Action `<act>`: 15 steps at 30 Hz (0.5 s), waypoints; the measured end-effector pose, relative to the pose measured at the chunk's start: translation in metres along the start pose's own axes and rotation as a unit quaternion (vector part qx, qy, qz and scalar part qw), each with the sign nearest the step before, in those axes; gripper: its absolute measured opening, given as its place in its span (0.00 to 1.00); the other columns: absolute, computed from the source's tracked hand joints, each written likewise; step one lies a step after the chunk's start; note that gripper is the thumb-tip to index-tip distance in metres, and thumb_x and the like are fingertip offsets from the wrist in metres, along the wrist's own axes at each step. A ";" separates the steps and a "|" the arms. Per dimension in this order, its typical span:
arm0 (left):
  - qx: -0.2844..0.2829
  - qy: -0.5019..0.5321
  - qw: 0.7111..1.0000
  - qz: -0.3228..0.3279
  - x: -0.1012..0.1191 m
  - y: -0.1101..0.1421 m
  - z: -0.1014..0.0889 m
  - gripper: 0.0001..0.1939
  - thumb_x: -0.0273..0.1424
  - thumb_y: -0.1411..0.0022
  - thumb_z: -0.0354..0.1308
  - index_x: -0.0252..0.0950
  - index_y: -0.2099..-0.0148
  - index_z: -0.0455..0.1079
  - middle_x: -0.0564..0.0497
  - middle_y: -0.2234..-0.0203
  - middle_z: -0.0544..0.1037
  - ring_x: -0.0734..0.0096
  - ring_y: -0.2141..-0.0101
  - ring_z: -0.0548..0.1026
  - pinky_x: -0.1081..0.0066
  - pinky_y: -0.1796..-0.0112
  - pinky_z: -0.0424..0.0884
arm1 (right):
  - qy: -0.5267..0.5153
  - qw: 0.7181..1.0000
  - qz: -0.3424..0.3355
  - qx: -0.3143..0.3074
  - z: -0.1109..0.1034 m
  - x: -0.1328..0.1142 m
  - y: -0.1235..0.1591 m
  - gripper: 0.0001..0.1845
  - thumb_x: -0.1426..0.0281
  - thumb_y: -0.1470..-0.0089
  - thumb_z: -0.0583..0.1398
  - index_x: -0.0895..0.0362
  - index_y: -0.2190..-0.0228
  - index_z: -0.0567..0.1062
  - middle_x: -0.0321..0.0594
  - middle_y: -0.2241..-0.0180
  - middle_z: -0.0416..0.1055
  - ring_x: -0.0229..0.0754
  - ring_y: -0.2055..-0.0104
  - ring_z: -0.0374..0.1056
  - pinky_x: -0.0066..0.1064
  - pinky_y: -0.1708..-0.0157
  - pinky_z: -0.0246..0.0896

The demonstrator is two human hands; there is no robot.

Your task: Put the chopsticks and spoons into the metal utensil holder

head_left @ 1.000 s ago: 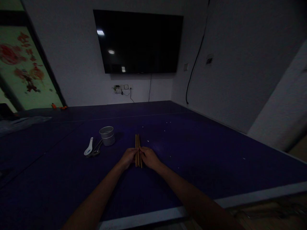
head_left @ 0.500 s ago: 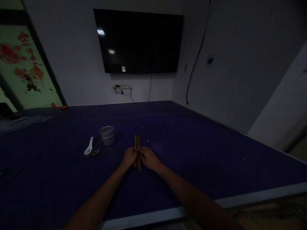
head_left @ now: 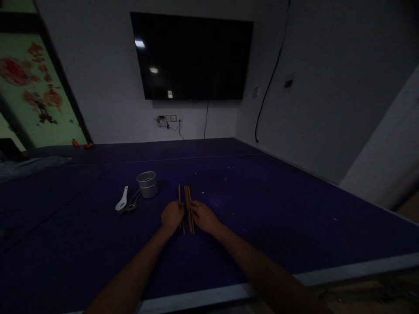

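Pic was v. dim overall, w/ a purplish cast on the table (head_left: 278, 209). Brightest area was the greenish panel (head_left: 19, 104) at far L, design a bit soft. Light spots showed as glare on the dark TV (head_left: 203, 61), mostly upper L; lamps themselves out of frame. Cup (head_left: 148, 187) threw a faint shadow to its R. L hand (head_left: 173, 214), R hand (head_left: 203, 216) & sticks (head_left: 189, 196) were underlit, fine detail lost. Wide-angle distortion stretched the forearms (head_left: 131, 270) nr bottom edge; top R corner went almost blk.
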State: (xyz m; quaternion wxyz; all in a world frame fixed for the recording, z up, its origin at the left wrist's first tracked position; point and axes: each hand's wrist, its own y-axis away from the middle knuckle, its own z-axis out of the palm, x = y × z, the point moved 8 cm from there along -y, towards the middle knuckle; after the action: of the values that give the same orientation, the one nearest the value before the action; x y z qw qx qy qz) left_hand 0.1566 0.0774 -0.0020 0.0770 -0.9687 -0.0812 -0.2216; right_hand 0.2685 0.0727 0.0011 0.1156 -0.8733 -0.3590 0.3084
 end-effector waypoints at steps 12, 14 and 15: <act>-0.023 -0.061 0.997 0.043 0.011 0.005 0.004 0.18 0.36 0.39 0.41 0.36 0.58 0.70 0.40 0.63 0.76 0.60 0.61 0.74 0.69 0.65 0.65 | 0.005 1.000 0.001 -0.019 0.002 0.001 0.001 0.19 0.77 0.48 0.51 0.56 0.55 0.71 0.44 0.53 0.67 0.44 0.48 0.61 0.34 0.50 0.56; -0.029 -0.073 0.996 0.050 0.013 0.007 0.004 0.19 0.37 0.38 0.40 0.37 0.54 0.68 0.41 0.62 0.76 0.61 0.61 0.74 0.70 0.65 0.65 | 0.009 1.000 0.004 -0.023 0.004 0.002 0.001 0.19 0.77 0.47 0.50 0.56 0.55 0.71 0.44 0.53 0.67 0.43 0.48 0.61 0.34 0.50 0.56; -0.028 -0.081 0.995 0.049 0.014 0.008 0.004 0.20 0.38 0.38 0.40 0.38 0.52 0.67 0.41 0.62 0.76 0.61 0.61 0.74 0.69 0.65 0.66 | 0.009 1.000 0.005 -0.028 0.005 0.003 0.001 0.19 0.76 0.47 0.50 0.56 0.54 0.70 0.44 0.53 0.67 0.43 0.48 0.61 0.34 0.50 0.56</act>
State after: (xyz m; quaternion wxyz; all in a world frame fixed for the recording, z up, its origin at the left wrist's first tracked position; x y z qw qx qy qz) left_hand 0.1719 0.0724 -0.0002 0.0539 -0.9881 -0.0336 -0.1401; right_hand 0.2674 0.0740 -0.0038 0.0931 -0.8804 -0.3624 0.2913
